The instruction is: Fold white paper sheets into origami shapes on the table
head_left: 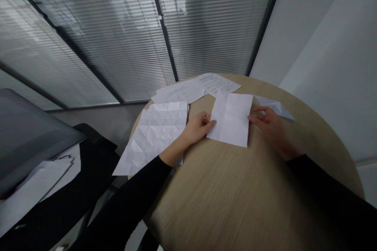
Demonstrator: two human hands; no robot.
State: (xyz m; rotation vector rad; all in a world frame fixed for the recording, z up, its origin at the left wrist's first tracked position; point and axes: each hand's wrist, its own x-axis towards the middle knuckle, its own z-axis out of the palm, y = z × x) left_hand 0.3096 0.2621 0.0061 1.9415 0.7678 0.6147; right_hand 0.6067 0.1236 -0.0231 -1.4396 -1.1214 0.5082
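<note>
A white sheet of paper (pixel 231 119), with faint fold creases, is held between my two hands just over the round wooden table. My left hand (pixel 198 127) pinches its left edge, thumb on top. At the right edge, my right hand (pixel 266 123) grips lightly with its fingertips; the other fingers are partly hidden. Left of my left hand lies a larger white sheet (pixel 159 125) covered in a grid of creases, with part of it under my left forearm. Beyond my right fingers rests a folded paper piece (pixel 273 106).
Printed sheets (pixel 184 91) overlap at the far edge of the wooden table (pixel 224 188). A grey chair (pixel 32 137) stands at left, with more papers (pixel 44 180) on a dark surface below it. Glass panels with blinds (pixel 138 39) and a white wall (pixel 332 47) bound the table.
</note>
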